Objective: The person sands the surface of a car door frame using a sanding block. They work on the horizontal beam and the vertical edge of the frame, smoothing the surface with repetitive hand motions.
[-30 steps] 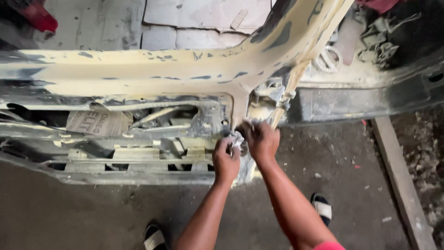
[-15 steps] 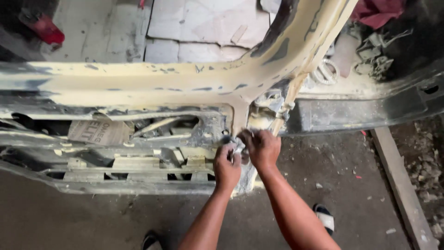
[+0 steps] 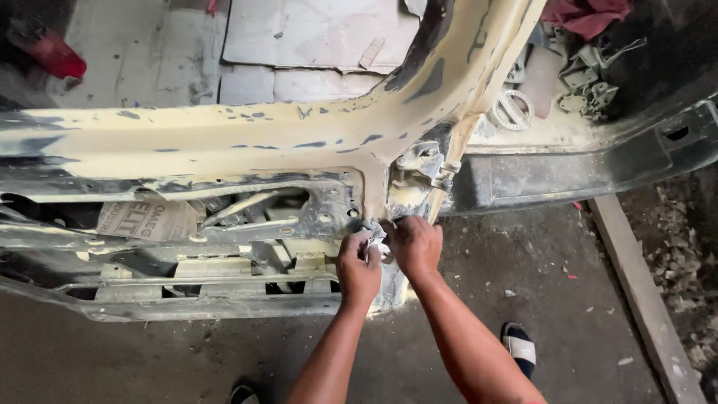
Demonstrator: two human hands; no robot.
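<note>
Both hands (image 3: 389, 254) still pinch crumpled sandpaper (image 3: 376, 238), unmoved.

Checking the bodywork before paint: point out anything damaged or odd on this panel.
The car door is coated in patchy cream filler with dark bare spots showing through. Its inner frame is stripped and open. Both hands, left hand and right hand, press a crumpled rag against it.

Soft daylight, no hard shadows. Landmark = cream door frame (image 3: 224, 142): evenly lit, mild glare on its upper face. Above-left and far right of it go dark. Below it, floor dim. Focus sharp at center, slight wide-angle bend toward edges.
</note>
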